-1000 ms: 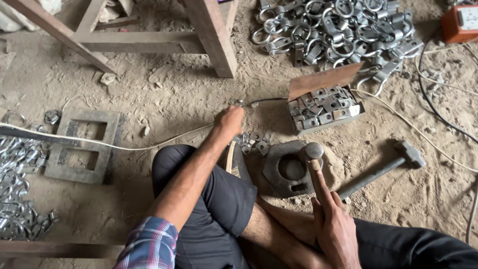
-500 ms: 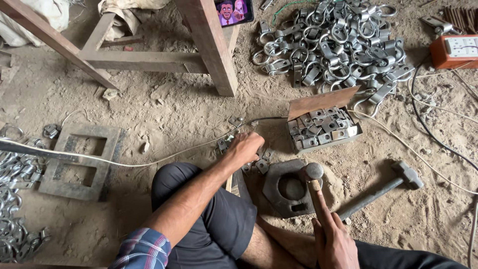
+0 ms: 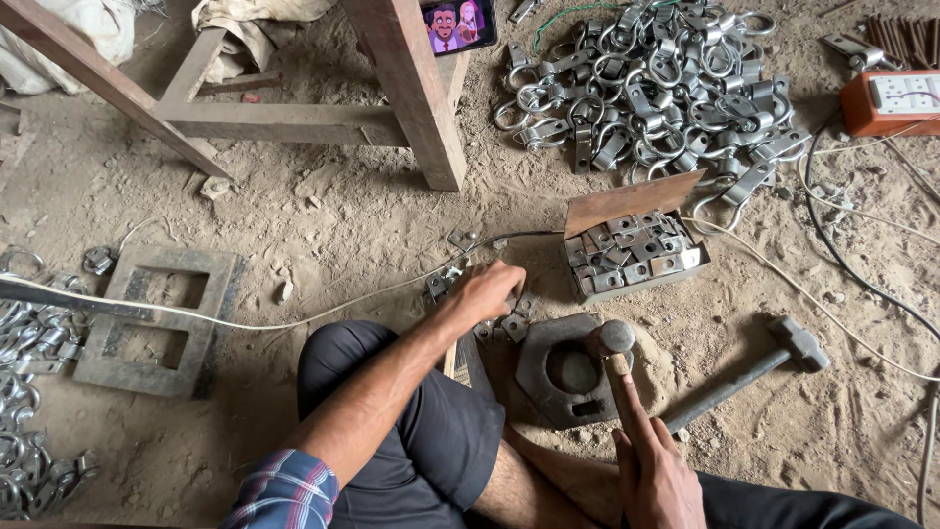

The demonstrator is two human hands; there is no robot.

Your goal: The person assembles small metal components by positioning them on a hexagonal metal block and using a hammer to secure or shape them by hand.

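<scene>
My right hand [image 3: 654, 475] grips the wooden handle of a small hammer [image 3: 614, 340], whose round metal head rests over the right edge of a dark iron block [image 3: 563, 367] with a round hollow. My left hand [image 3: 487, 292] reaches down to small metal pieces [image 3: 509, 323] lying on the dirt just left of the block, fingers curled over them; what it holds is hidden. A shallow metal box [image 3: 632, 257] of small flat metal parts sits just beyond the block.
A big heap of metal shackles and clamps [image 3: 651, 83] lies at the back right. A sledgehammer [image 3: 754, 372] rests right of the block. A wooden stool leg [image 3: 411, 88], a square iron frame [image 3: 157, 318], cables and an orange box [image 3: 896, 103] surround me.
My left hand has drawn back from the far cable to the small pieces beside the iron block. The hammer stays over the block.
</scene>
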